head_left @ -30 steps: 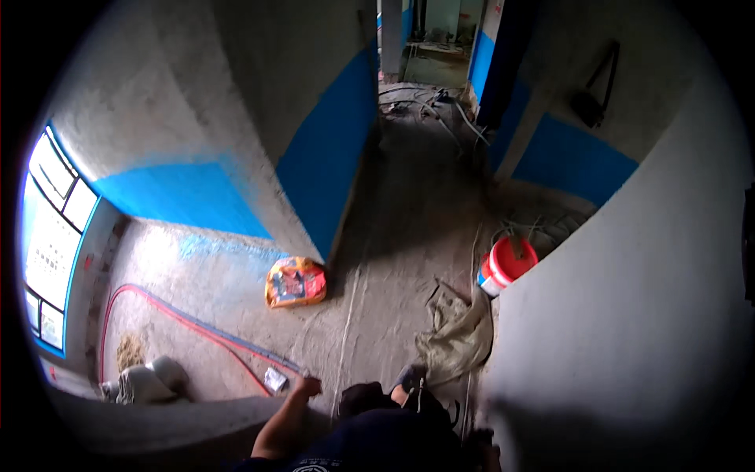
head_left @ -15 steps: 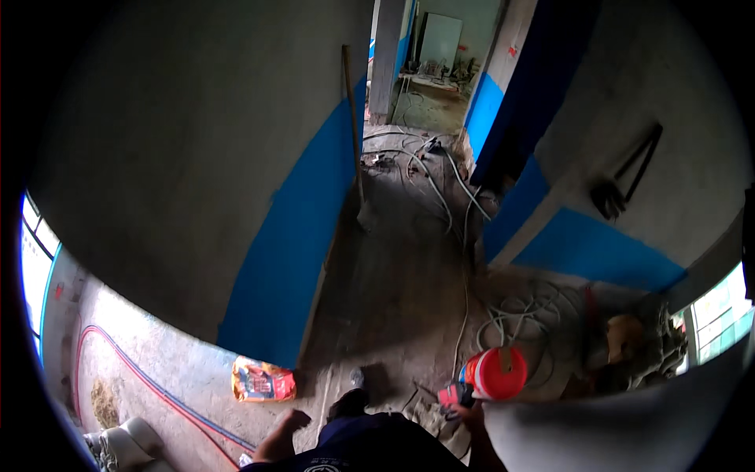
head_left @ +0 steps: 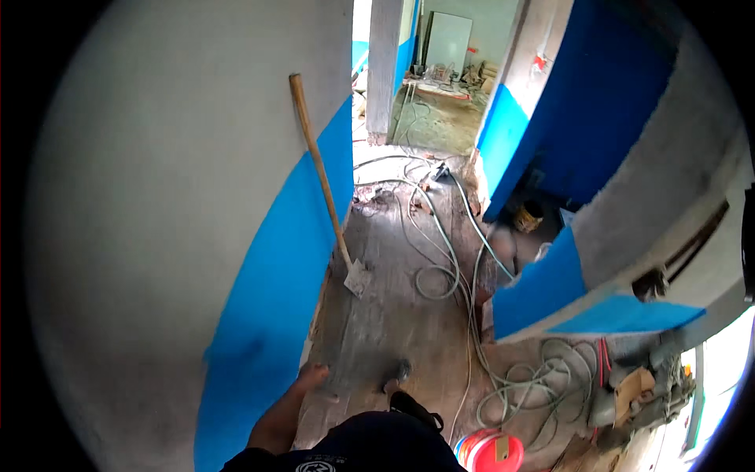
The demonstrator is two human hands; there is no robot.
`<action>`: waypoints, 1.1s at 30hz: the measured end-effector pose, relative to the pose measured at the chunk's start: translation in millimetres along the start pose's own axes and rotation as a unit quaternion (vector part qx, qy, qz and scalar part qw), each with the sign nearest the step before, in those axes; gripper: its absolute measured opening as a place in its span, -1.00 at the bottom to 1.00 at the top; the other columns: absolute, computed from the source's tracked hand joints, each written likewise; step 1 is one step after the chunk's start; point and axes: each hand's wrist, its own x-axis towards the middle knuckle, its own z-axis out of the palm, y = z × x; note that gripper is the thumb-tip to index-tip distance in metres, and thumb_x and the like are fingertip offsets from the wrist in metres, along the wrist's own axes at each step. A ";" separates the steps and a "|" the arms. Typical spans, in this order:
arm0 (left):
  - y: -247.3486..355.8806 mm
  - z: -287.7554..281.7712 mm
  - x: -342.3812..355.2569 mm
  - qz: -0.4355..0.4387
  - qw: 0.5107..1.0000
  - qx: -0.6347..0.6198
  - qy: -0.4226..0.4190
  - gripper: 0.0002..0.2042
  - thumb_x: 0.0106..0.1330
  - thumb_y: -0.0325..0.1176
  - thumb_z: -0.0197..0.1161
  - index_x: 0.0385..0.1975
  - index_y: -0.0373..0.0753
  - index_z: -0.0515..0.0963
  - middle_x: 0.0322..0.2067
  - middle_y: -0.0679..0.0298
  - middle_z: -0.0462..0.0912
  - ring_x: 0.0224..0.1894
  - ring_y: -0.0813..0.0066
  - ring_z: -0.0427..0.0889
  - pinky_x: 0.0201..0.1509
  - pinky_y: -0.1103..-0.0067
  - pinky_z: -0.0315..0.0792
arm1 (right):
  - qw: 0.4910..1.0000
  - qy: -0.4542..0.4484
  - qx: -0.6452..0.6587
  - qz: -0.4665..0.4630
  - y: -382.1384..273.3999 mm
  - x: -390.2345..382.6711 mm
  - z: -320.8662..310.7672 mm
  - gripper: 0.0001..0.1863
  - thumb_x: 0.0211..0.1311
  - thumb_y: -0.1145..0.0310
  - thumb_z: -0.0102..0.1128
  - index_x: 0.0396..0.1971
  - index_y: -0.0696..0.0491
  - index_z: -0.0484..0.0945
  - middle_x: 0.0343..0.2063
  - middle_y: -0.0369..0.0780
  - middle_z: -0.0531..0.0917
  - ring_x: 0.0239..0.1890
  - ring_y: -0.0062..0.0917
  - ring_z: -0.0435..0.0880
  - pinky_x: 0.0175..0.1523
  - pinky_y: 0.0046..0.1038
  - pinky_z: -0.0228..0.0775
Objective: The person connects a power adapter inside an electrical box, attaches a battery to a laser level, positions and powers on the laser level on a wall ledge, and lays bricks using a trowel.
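Note:
My left hand point(head_left: 313, 376) hangs low beside the blue-painted wall, its fingers loosely curled and apparently empty. A shovel with a long wooden handle point(head_left: 318, 166) and pale, crusted blade point(head_left: 358, 278) leans on that wall ahead of me. My foot point(head_left: 396, 376) is on the dusty floor. The red-rimmed white bucket point(head_left: 500, 455) sits low at the right, beside my dark clothing. My right hand is out of view.
Loops of grey hose point(head_left: 436, 281) run along the passage and coil at right. A doorway point(head_left: 381, 71) opens onto a cluttered room. A dark recess holds a small yellowish bucket point(head_left: 528, 216). Cardboard point(head_left: 633, 387) and piled material lie right, below a dark hanging object point(head_left: 650, 285).
I have moved forward along the passage, so shovel, hoses and doorway appear nearer. The bag has left view, as has my right hand, which held a red-and-black power tool half a second ago.

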 end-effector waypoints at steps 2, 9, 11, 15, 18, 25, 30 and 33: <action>-21.7 7.5 11.0 -0.071 0.996 0.016 -0.047 -0.82 0.27 -0.28 0.14 -0.48 -0.22 0.59 -0.58 0.28 0.53 -0.58 0.50 0.43 -0.52 0.47 0.30 | 1.000 -0.002 -0.010 -0.014 -69.5 42.7 -14.0 -0.56 -0.24 0.19 0.51 -0.40 0.16 0.56 -0.47 -0.21 0.64 -0.43 -0.48 0.58 -0.32 -0.40 0.42; 15.6 15.1 88.6 -0.229 0.955 -0.139 -0.124 -0.90 0.24 -0.35 0.24 -0.44 -0.22 0.60 -0.45 0.22 0.58 -0.46 0.44 0.50 -0.41 0.44 0.38 | 0.955 0.094 0.111 -0.259 -403.9 178.9 -80.7 -0.45 -0.25 0.18 0.53 -0.26 0.23 0.56 -0.32 -0.15 0.65 -0.34 -0.42 0.60 -0.29 -0.36 0.43; 49.3 25.1 138.9 -0.301 0.923 -0.209 -0.122 -0.90 0.24 -0.34 0.25 -0.46 -0.20 0.58 -0.44 0.23 0.58 -0.48 0.41 0.51 -0.42 0.43 0.40 | 0.932 0.190 0.014 -0.307 -515.5 176.4 -100.7 -0.26 -0.22 0.18 0.53 -0.03 0.24 0.43 -0.13 -0.10 0.59 -0.20 -0.34 0.59 -0.20 -0.30 0.45; 129.5 4.2 214.2 -0.217 0.924 -0.315 -0.027 -0.79 0.24 -0.19 0.22 -0.46 -0.21 0.53 -0.55 0.24 0.53 -0.54 0.38 0.51 -0.50 0.44 0.39 | 0.948 0.072 0.031 -0.310 -691.5 169.2 -98.8 -0.18 -0.24 0.15 0.55 0.04 0.24 0.37 -0.05 -0.08 0.54 -0.14 -0.32 0.57 -0.15 -0.24 0.47; 195.9 -23.5 305.5 -0.136 0.946 -0.278 -0.093 -0.69 0.19 -0.08 0.22 -0.47 -0.24 0.54 -0.63 0.23 0.50 -0.58 0.38 0.49 -0.51 0.41 0.39 | 0.935 -0.025 0.076 -0.346 -743.6 206.7 -90.1 -0.23 -0.20 0.14 0.54 -0.03 0.26 0.40 -0.15 -0.08 0.58 -0.22 -0.32 0.61 -0.27 -0.17 0.50; 365.7 -97.0 565.2 -0.070 0.992 -0.059 0.086 -0.74 0.07 -0.21 0.22 -0.50 -0.32 0.61 -0.56 0.16 0.61 -0.48 0.35 0.57 -0.39 0.37 0.41 | 0.997 -0.022 -0.056 -0.054 -753.7 280.4 -68.0 -0.39 -0.13 0.15 0.49 -0.17 0.24 0.45 -0.35 -0.14 0.60 -0.37 -0.39 0.60 -0.37 -0.25 0.48; 528.5 -138.6 694.1 0.044 0.993 -0.069 0.082 -0.73 0.09 -0.21 0.24 -0.35 -0.31 0.62 -0.41 0.16 0.67 -0.33 0.42 0.64 -0.21 0.47 0.50 | 1.000 -0.016 -0.021 0.002 -838.2 327.1 -76.4 -0.47 -0.13 0.19 0.48 -0.26 0.22 0.46 -0.42 -0.17 0.58 -0.44 -0.43 0.58 -0.40 -0.27 0.46; 583.6 -151.8 744.7 -0.019 0.994 0.020 0.101 -0.74 0.07 -0.23 0.26 -0.36 -0.30 0.62 -0.44 0.15 0.67 -0.38 0.42 0.64 -0.26 0.49 0.51 | 1.000 -0.018 -0.019 0.000 -911.3 376.3 -86.9 -0.52 -0.13 0.21 0.47 -0.32 0.22 0.46 -0.47 -0.18 0.56 -0.48 -0.45 0.56 -0.42 -0.27 0.44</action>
